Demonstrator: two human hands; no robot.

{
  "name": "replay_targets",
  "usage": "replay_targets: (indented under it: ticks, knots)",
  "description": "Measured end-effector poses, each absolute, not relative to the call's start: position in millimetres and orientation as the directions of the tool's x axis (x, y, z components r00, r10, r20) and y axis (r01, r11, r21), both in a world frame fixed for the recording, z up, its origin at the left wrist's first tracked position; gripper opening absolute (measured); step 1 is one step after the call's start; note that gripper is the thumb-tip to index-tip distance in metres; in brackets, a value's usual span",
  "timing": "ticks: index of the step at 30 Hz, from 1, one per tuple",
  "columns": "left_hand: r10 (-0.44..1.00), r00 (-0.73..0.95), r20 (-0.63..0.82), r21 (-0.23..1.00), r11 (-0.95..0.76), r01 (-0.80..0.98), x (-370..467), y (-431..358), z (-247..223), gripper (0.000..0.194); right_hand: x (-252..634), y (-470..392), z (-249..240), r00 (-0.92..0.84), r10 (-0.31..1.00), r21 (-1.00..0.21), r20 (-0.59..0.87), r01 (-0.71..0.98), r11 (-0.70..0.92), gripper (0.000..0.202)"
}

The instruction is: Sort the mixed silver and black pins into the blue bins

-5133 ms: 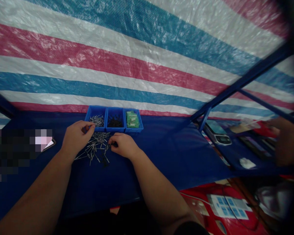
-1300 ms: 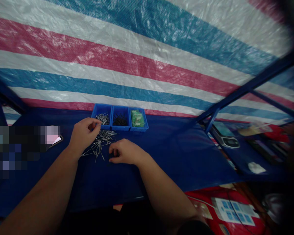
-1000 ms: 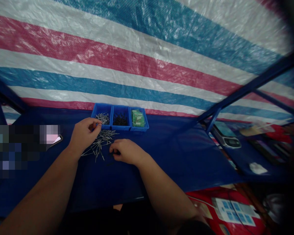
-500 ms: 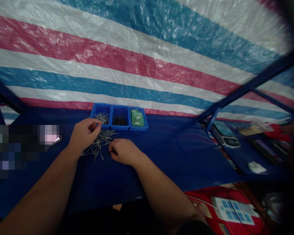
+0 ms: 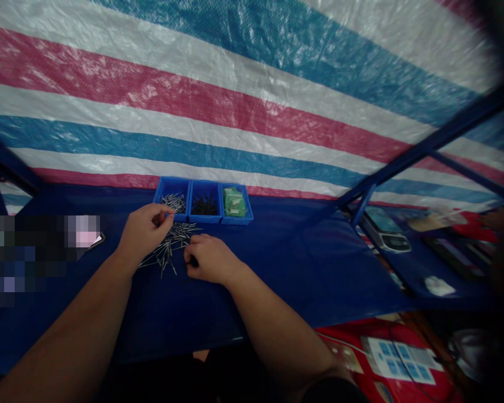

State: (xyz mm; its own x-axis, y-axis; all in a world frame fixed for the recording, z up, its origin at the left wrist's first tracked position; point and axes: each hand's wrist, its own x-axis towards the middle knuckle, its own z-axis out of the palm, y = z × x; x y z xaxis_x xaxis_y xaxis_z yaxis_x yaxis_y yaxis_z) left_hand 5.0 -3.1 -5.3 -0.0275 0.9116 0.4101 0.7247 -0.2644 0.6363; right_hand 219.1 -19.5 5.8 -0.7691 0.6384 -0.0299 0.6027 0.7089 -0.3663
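1. Sorting is the step I judge to be in hand: a loose pile of silver pins (image 5: 171,246) lies on the blue table (image 5: 285,263) just in front of three small blue bins, and both my hands are at it.
2. My left hand (image 5: 145,235) sits at the pile's far left edge, thumb and forefinger pinched narrow close to the near rim of the left bin (image 5: 172,200), which already holds silver pins. Something thin may be between the fingertips, but I cannot tell.
3. My right hand (image 5: 208,258) rests knuckles-up on the table at the pile's right edge, fingers curled under toward a few dark pieces. Whether it grips one I cannot tell.
4. The middle bin (image 5: 204,205) holds dark pieces, and the right bin (image 5: 235,202) holds green parts.
5. The next move, as I judge it, calls for a fine pinch on one piece at a time, lifting it clear of the tangle without dragging its neighbours, and a short carry over the right rim.
6. Hard to make out: the pins cross each other and are too small to count; my right palm hides what lies beneath it; a blurred patch covers the table's left end, with only a phone corner (image 5: 97,240) showing. The neighbouring bench at the right, with a scale (image 5: 384,238), is dim and smeared.
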Motion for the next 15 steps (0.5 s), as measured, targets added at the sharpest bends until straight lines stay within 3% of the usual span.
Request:
replay_targets:
  ticks: [7,10,15]
  knots:
    - [0.914,-0.018,0.406,0.634,-0.268,0.725,4,-3,-6,0.023,218,-16,4,-0.852,0.523,-0.395,-0.001,0.481,0.783,0.003]
    - [0.913,-0.022,0.408,0.631,-0.265,0.729,3,-2,-5,0.023,221,-12,6,-0.877,0.474,-0.449,0.083,0.391,0.803,0.001]
    - [0.915,-0.024,0.402,0.637,-0.26,0.726,3,-3,-4,0.023,232,-2,10,-0.744,0.586,-0.522,0.321,0.377,0.765,0.005]
